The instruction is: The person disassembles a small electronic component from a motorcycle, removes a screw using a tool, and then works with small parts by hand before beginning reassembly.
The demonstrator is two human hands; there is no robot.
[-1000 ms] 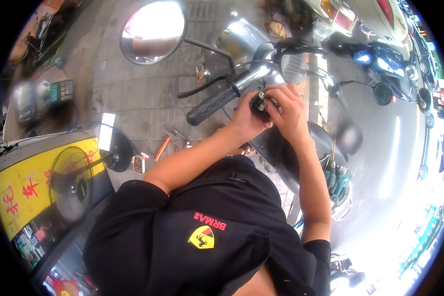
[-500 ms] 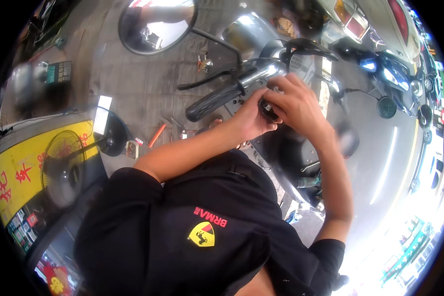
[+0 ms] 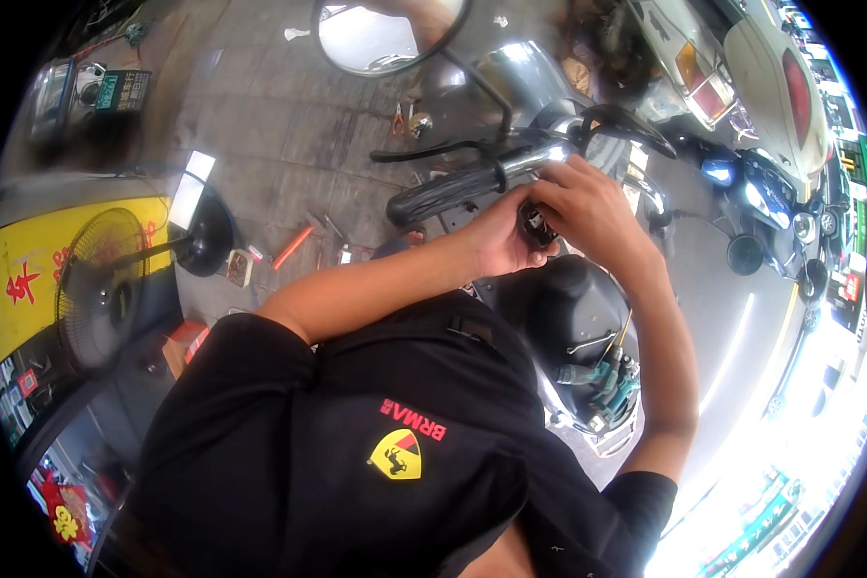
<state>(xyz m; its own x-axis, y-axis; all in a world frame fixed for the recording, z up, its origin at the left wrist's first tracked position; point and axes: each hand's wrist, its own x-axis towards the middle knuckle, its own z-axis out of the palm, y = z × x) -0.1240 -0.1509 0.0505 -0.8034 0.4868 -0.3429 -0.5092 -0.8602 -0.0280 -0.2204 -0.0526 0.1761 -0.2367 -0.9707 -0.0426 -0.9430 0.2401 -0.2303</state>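
My left hand cradles a small black component with bits of metal on it, just below the scooter's handlebar. My right hand curls over the same part from above and right, its fingers bent onto it and partly hiding it. Close above both hands are the black ribbed grip, a black brake lever and the chrome bar. A round mirror stands out on its stalk at the top.
The black seat and teal power tools are below my hands. An orange-handled tool lies on the paving. A fan and yellow sign stand left. Other scooters line the right, beside the road.
My right hand has turned further over the black part, and both hands sit slightly further right in the picture. The view has shifted, so the mirror and handlebar appear further right.
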